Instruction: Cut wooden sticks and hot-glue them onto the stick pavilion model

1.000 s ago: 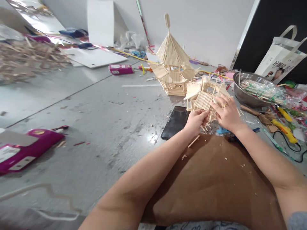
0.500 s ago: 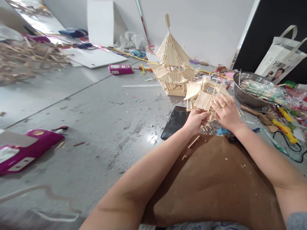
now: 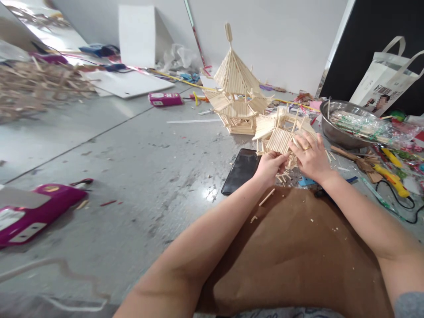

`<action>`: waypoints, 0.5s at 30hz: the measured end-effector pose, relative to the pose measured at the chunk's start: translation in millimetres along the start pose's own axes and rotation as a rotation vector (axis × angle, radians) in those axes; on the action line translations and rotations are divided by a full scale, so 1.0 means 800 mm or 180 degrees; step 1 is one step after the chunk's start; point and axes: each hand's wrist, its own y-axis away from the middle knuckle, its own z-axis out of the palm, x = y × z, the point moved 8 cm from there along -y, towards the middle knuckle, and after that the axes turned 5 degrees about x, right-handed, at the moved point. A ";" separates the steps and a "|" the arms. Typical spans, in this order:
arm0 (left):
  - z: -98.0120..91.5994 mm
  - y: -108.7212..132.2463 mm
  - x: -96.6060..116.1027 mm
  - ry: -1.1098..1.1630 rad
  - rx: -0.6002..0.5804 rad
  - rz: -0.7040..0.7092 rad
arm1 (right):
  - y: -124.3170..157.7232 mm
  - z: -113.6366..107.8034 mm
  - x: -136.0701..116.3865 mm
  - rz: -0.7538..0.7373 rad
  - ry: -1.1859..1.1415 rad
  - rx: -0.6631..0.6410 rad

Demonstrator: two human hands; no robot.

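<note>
Stick model [image 3: 279, 140], pale, slatted, open-topped

The left hand [image 3: 270, 165] pinches the front edge of a low stick model [image 3: 278, 140]; the right hand [image 3: 310, 155], wearing 1 ring [image 3: 307, 148], spreads over its side. Behind stands 1 taller stick pavilion [image 3: 236, 77].

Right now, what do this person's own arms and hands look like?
Both hands are gloveless. The right hand wears a gold-coloured ring; no ring shows on the left hand. Both forearms are bare, without visible markings. A grey sleeve shows on the right arm; no left sleeve is in view.
</note>
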 end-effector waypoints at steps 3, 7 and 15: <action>-0.001 0.000 0.003 -0.0132 0.0019 0.0160 | 0.000 0.001 0.000 0.0024 -0.0024 -0.0031; -0.002 0.002 0.008 -0.0289 0.0053 0.0345 | 0.000 0.000 -0.001 0.0006 -0.0008 -0.0011; -0.005 -0.001 0.003 -0.0326 0.0184 0.0310 | 0.000 0.001 0.000 0.0039 0.0005 -0.0043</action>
